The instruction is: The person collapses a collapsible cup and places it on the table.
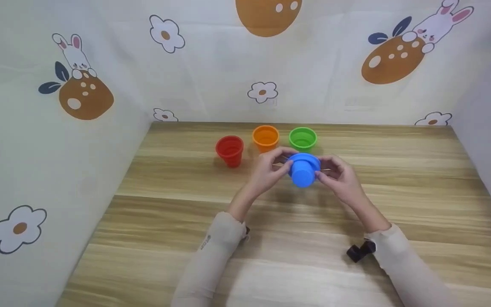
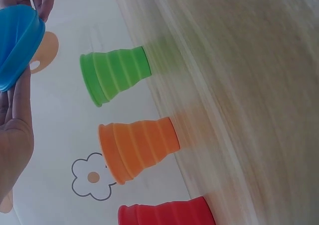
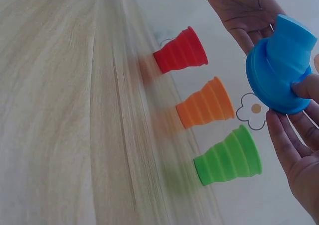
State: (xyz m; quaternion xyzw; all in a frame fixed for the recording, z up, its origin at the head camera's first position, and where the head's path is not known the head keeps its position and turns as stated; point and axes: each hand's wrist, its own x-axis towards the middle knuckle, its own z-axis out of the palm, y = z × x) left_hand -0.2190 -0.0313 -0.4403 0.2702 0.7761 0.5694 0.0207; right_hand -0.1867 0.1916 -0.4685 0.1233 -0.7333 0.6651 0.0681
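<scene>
Both hands hold a blue collapsible cup [image 1: 303, 172] above the table, its base tilted toward the head camera. My left hand [image 1: 269, 170] pinches the rim from the left, and my right hand [image 1: 340, 177] pinches it from the right with the thumb on the cup's side. In the right wrist view, the blue cup [image 3: 286, 60] is partly folded, with its narrow end sticking out from the wide rim. Just behind the hands stands a green cup [image 1: 303, 137], its lower part hidden. An orange cup [image 1: 266, 137] and a red cup [image 1: 230, 151] stand upright to its left.
The wood-grain table [image 1: 164, 251] is enclosed by a patterned back wall [image 1: 211, 64] and side walls on the left and right. A black device [image 1: 358, 252] sits by the right cuff, and a dark edge shows at the left cuff.
</scene>
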